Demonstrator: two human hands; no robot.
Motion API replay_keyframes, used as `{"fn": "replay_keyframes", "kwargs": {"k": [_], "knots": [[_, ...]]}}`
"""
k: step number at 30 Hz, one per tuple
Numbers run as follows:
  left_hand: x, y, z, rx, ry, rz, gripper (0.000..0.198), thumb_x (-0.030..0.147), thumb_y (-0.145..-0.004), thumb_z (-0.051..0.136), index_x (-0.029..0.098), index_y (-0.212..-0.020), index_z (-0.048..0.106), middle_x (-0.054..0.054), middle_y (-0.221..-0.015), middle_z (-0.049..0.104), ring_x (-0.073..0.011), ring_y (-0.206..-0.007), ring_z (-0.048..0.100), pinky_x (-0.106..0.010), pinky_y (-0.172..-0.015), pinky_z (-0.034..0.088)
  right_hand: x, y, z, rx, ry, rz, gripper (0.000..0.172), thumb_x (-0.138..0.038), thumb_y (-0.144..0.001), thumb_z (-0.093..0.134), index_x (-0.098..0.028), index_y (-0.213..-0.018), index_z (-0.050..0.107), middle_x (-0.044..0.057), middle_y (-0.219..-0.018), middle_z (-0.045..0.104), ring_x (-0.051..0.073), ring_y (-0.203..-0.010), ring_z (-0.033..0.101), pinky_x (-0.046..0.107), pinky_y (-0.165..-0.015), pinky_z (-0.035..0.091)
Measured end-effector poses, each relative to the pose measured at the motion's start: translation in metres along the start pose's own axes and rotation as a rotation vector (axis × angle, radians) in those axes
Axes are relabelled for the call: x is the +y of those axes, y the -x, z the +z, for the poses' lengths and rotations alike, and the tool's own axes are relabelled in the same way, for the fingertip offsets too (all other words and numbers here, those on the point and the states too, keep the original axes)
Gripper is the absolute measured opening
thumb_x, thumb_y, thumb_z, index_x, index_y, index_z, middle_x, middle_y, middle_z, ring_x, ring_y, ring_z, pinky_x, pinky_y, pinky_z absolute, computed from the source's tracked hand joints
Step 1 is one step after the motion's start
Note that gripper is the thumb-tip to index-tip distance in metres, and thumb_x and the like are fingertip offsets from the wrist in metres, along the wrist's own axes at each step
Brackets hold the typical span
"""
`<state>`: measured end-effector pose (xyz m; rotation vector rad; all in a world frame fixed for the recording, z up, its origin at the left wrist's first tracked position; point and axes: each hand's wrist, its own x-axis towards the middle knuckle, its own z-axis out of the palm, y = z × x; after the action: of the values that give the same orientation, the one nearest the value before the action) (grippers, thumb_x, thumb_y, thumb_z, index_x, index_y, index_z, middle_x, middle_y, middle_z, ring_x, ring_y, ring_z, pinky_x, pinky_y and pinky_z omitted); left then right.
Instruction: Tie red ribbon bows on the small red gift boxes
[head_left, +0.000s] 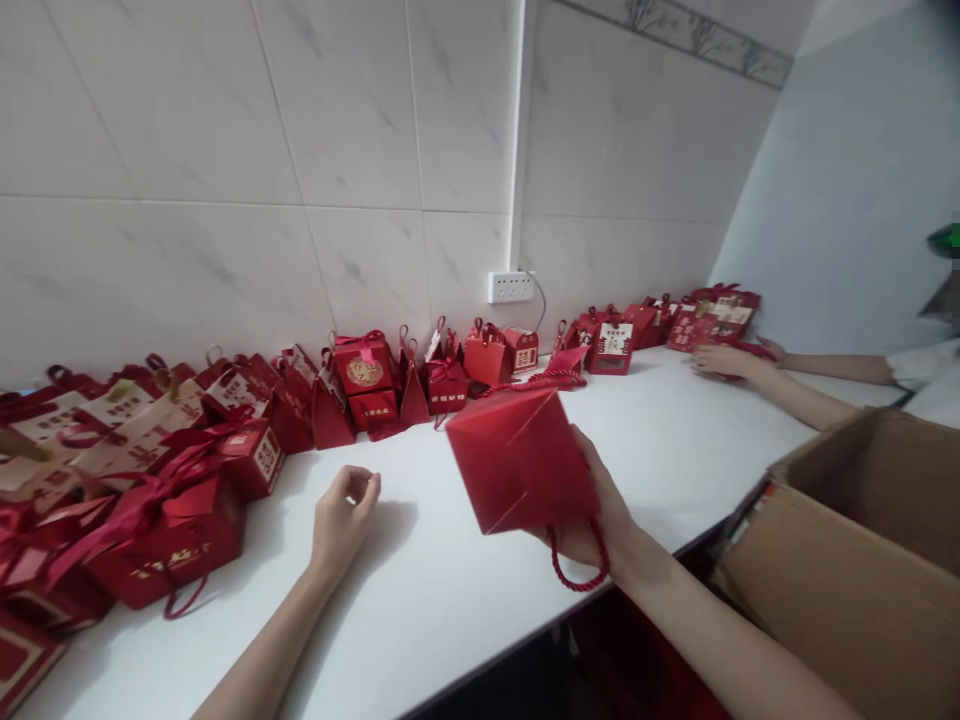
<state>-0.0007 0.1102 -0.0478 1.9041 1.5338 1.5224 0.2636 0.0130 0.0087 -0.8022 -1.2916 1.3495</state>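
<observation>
My right hand (pixel 600 500) grips a red gift box (pixel 521 460) from behind and below, holding it above the white table (pixel 442 610). A red rope handle hangs under the box beside my wrist, and more red cord lies along its top edge. Over the table to the left is my left hand (pixel 346 515), its fingers curled with thumb and fingertip together and nothing visible between them. Left of that hand sits a red box with a magenta ribbon (pixel 176 540).
Many red gift boxes and bags (pixel 367 375) line the tiled wall. An open cardboard box (pixel 840 580) stands at the right, by the table edge. Beyond it, another person's hands (pixel 724 360) touch red packaging. A white socket (pixel 511 287) is on the wall.
</observation>
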Motion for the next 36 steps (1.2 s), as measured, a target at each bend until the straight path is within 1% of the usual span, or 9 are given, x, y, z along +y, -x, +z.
{"fn": "replay_keyframes", "kwargs": {"k": [3,5,9,14,21,24,30,33,36], "knots": [[0.017,0.005,-0.002,-0.018,0.079,0.011,0.019,0.038,-0.073,0.055,0.02,-0.067,0.052,0.002,-0.06,0.055,-0.0139,-0.057,0.051,-0.026,-0.059,0.042,-0.011,0.026,-0.006,0.22,0.424,-0.272,0.065,-0.066,-0.083,0.034,-0.023,-0.132,0.04,0.011,-0.117,0.06,0.027,-0.101,0.062,0.045,-0.083,0.054],[0.041,0.013,-0.001,-0.052,0.181,0.043,0.021,0.039,-0.078,0.051,0.02,-0.07,0.054,0.001,-0.063,0.055,-0.0145,-0.061,0.053,-0.026,-0.06,0.043,-0.018,0.044,-0.013,0.37,0.835,-0.546,0.08,-0.056,-0.073,0.063,-0.026,-0.139,0.028,0.012,-0.128,0.05,0.032,-0.115,0.052,0.05,-0.095,0.046],[0.109,0.041,0.011,-0.214,0.456,0.188,0.026,0.042,-0.084,0.046,0.019,-0.077,0.056,-0.001,-0.067,0.056,-0.0151,-0.065,0.054,-0.027,-0.063,0.046,-0.031,0.076,-0.028,0.398,1.374,-0.809,0.098,-0.041,-0.067,0.074,-0.029,-0.144,0.015,0.015,-0.132,0.039,0.036,-0.124,0.04,0.054,-0.101,0.039],[0.173,0.069,0.038,-0.461,0.653,0.15,0.023,0.04,-0.078,0.058,0.02,-0.091,0.056,-0.003,-0.08,0.059,-0.0153,-0.072,0.057,-0.026,-0.062,0.046,-0.049,0.11,-0.039,0.434,1.378,-0.652,0.107,-0.049,-0.064,0.074,-0.026,-0.144,0.008,0.016,-0.132,0.038,0.035,-0.123,0.042,0.053,-0.101,0.042],[0.214,0.081,0.066,-0.612,0.675,0.112,0.021,0.039,-0.08,0.057,0.018,-0.075,0.056,0.0,-0.067,0.057,-0.0117,-0.06,0.051,-0.023,-0.056,0.042,-0.069,0.158,-0.052,0.521,1.385,-0.498,0.105,-0.05,-0.064,0.075,-0.027,-0.144,0.011,0.014,-0.138,0.036,0.033,-0.127,0.04,0.05,-0.103,0.041],[0.232,0.094,0.073,-0.513,0.624,0.317,0.014,0.03,-0.084,0.054,0.019,-0.074,0.054,0.002,-0.064,0.055,-0.0105,-0.058,0.049,-0.022,-0.053,0.04,-0.073,0.176,-0.061,0.576,1.413,-0.448,0.106,-0.048,-0.062,0.076,-0.027,-0.143,0.011,0.013,-0.138,0.036,0.034,-0.128,0.039,0.053,-0.104,0.04],[0.265,0.136,0.087,-0.233,0.369,1.182,0.011,0.01,-0.079,0.059,0.019,-0.082,0.052,0.003,-0.06,0.054,-0.01,-0.053,0.045,-0.027,-0.057,0.036,-0.074,0.212,-0.071,0.658,1.421,-0.428,0.105,-0.043,-0.061,0.077,-0.028,-0.143,0.013,0.014,-0.138,0.036,0.034,-0.128,0.039,0.051,-0.104,0.04],[0.278,0.152,0.096,-0.224,0.355,1.291,0.011,0.01,-0.078,0.059,0.017,-0.083,0.052,0.002,-0.059,0.056,-0.0109,-0.053,0.045,-0.028,-0.056,0.035,-0.073,0.229,-0.074,0.711,1.405,-0.454,0.103,-0.039,-0.062,0.077,-0.027,-0.143,0.015,0.013,-0.138,0.038,0.033,-0.127,0.04,0.049,-0.104,0.04],[0.287,0.158,0.104,-0.267,0.447,1.225,0.009,0.01,-0.08,0.057,0.017,-0.083,0.052,0.003,-0.058,0.055,-0.0102,-0.052,0.044,-0.027,-0.056,0.036,-0.071,0.248,-0.079,0.772,1.388,-0.426,0.103,-0.039,-0.062,0.078,-0.027,-0.143,0.016,0.013,-0.138,0.038,0.033,-0.126,0.041,0.05,-0.104,0.04]]}}
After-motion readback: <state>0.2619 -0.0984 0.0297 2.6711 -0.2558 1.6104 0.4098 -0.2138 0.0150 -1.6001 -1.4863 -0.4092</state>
